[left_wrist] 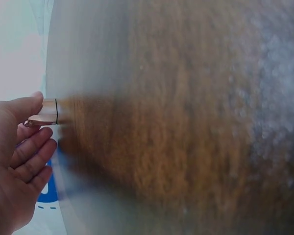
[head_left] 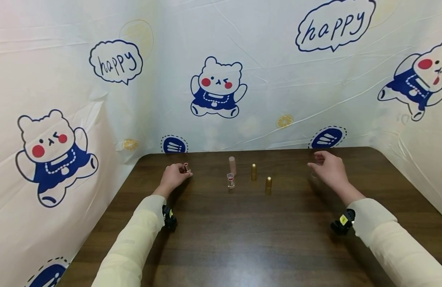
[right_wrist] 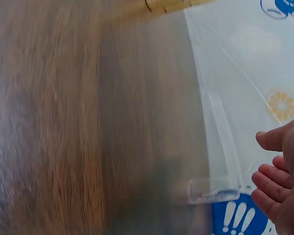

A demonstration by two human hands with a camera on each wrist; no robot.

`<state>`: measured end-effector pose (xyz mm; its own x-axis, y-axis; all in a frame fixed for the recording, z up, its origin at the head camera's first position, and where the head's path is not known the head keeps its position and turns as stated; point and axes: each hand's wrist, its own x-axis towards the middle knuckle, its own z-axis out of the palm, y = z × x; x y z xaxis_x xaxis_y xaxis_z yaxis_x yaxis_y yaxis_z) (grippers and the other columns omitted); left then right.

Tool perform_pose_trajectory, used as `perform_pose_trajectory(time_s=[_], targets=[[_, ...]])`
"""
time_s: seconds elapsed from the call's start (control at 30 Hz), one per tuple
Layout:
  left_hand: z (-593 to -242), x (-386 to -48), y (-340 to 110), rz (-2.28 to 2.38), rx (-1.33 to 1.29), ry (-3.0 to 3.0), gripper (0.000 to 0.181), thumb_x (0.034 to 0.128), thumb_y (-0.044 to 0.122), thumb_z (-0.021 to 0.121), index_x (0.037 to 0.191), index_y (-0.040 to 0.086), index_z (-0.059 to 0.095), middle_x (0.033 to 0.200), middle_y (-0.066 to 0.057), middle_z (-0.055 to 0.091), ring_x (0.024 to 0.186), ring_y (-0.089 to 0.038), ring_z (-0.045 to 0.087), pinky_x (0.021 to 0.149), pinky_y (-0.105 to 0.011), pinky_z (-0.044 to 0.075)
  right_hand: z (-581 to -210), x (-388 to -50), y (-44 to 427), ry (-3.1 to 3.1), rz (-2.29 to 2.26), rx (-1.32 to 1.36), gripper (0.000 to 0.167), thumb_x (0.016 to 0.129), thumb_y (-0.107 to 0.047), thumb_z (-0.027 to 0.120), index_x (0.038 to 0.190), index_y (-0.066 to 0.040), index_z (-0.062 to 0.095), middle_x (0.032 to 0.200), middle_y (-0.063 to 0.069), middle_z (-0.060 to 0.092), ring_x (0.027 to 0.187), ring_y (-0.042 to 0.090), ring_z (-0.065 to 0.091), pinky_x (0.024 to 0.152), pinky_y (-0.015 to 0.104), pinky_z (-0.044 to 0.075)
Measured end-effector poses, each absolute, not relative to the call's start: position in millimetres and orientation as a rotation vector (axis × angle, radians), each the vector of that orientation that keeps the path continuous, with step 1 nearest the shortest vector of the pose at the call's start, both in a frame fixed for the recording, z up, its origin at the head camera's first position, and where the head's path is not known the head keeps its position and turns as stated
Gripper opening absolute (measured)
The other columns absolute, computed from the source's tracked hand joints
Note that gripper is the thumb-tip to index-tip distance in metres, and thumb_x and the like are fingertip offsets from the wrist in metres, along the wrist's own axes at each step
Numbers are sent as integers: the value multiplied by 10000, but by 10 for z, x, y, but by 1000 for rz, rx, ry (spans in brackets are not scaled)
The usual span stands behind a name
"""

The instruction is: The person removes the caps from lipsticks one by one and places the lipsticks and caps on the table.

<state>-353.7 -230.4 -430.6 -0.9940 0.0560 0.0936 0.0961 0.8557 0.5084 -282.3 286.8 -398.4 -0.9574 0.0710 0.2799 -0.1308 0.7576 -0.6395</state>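
Observation:
At the back left of the table, my left hand [head_left: 173, 175] pinches a small rose-gold lipstick [left_wrist: 49, 111] between thumb and forefinger. Its base is at the tabletop and its other fingers are loosely bent. The lipstick's reddish top [head_left: 186, 165] shows above the fingers in the head view. Over at the back right, my right hand [head_left: 330, 170] hovers with relaxed fingers and nothing between them. Close by its fingertips, apart from them, a clear cap [right_wrist: 213, 192] stands on the table in the right wrist view.
Between the hands stand a pink tube [head_left: 232, 165], a lipstick with a clear top [head_left: 230, 181] and two gold tubes [head_left: 254, 172]. The brown wooden table [head_left: 221, 239] meets a printed curtain [head_left: 152, 99] at its back and sides.

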Motion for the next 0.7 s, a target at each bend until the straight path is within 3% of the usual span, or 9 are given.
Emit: perform_pose_trajectory(time_s=[0.7], targets=[[-4327,-3543,-2318,-846,-126,-2951,254,865,273,752,910,42,658,848,-96,648,785,-260,560,783,-420,477,-3992,-2748,2278,-2712,1236,367,423,897,-275,721,1194,6,613,1122,202,656,1005,310,631,870,472,498]])
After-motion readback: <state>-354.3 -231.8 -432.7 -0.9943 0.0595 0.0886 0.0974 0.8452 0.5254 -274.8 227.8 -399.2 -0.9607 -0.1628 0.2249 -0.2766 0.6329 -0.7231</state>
